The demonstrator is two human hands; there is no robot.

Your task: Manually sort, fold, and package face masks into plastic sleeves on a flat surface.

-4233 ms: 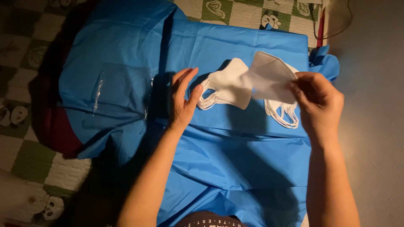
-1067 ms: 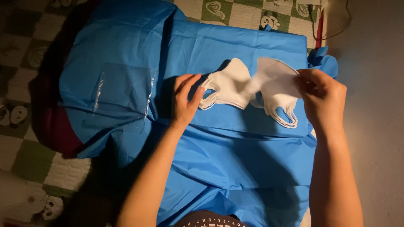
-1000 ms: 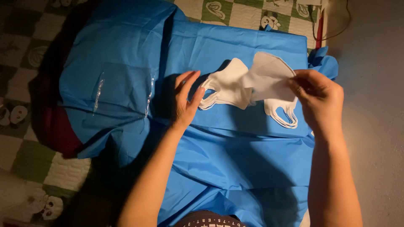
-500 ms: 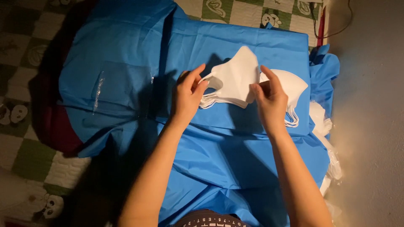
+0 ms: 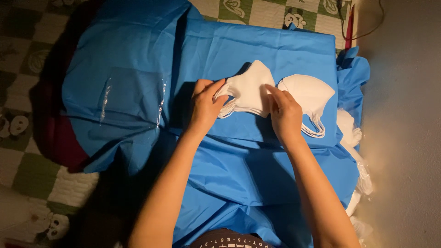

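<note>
Hands [image 5: 206, 103] [image 5: 285, 115] on white mask stack [image 5: 248, 89] — peak pointing away, blue sheet [image 5: 257, 160]

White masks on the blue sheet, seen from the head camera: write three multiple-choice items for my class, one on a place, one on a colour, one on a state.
1. Where does the second white mask pile lie relative to the white mask pile under the hands?
A. toward the grey wall
B. toward the checked mat
C. underneath it

2. What colour is the sheet that the masks lie on?
A. green
B. red
C. blue

3. How are the two hands placed?
A. both lifted clear of the masks
B. both resting on one mask pile
C. one holding a mask in the air

Key:
1 A, the second pile sits on the side of the grey wall.
2 C, the sheet is plain blue.
3 B, the left hand grips the pile's edge and the right hand presses its other side.
</note>
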